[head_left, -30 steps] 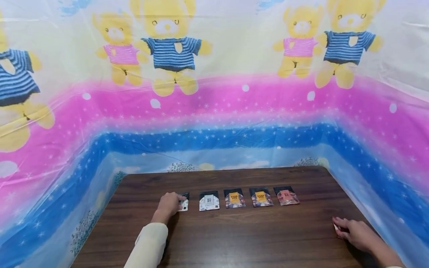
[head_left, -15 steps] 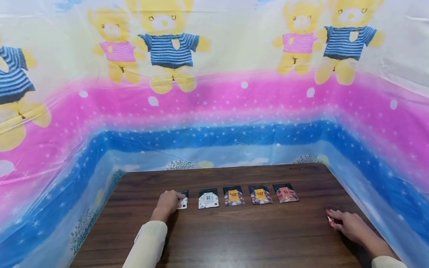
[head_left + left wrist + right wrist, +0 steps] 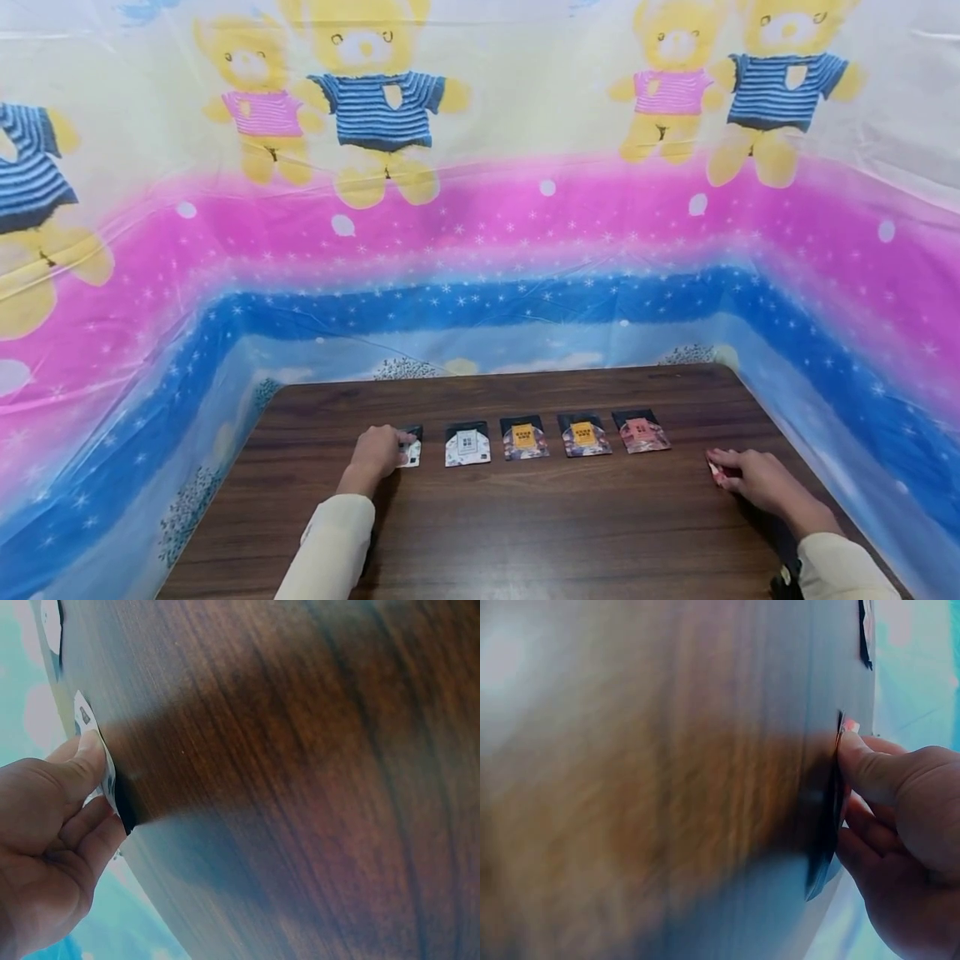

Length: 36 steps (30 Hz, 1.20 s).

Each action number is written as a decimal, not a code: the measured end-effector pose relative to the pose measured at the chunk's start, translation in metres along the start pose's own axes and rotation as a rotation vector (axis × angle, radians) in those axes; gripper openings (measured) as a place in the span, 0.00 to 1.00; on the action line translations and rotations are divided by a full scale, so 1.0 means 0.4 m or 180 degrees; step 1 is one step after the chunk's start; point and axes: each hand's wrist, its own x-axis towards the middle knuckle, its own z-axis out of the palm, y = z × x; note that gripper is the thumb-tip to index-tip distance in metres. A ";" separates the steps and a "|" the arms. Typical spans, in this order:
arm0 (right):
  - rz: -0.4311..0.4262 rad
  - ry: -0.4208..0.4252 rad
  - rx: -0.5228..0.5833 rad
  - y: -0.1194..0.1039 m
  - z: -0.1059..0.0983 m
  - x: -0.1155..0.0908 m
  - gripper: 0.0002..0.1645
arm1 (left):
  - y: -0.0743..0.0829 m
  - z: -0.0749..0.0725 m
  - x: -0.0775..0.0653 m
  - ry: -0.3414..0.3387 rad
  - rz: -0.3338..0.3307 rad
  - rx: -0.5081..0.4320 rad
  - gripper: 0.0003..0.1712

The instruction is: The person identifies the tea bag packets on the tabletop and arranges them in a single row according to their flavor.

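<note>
At the left end of a row of flat sachets, my left hand pinches a white sachet with a black top, covering its left part. The left wrist view has this sachet between thumb and fingers, lying close against the tabletop. Over on the right, my right hand pinches a red sachet by its edge, most of it hidden behind the fingers. Seen from the right wrist, that sachet is tilted edge-on, its dark side towards the table. The rightmost sachet of the row, a red one, is nearest to this hand.
Between the hands lie a second white sachet, an orange-labelled sachet and another orange-labelled sachet, spaced apart on the brown wooden table. A bear-printed cloth hangs behind the table and along its sides.
My right hand has moved left and away from me across the table with the red sachet, closer to the row. My left hand has stayed at the white sachet.
</note>
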 end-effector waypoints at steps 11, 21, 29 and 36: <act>-0.0086 0.0259 0.0104 -0.015 0.002 0.055 0.29 | 0.004 0.000 0.004 0.0006 -0.0018 -0.0055 0.19; -0.0048 0.0317 0.0264 -0.024 0.000 0.092 0.27 | 0.004 -0.002 -0.001 0.0000 -0.0048 0.0003 0.19; -0.0185 0.0507 0.0068 -0.035 0.005 0.113 0.22 | 0.004 -0.004 -0.005 0.0054 0.0010 0.0032 0.18; -0.0266 0.0479 -0.0133 -0.048 0.016 0.115 0.22 | 0.010 -0.008 -0.007 0.0026 -0.0009 0.0011 0.18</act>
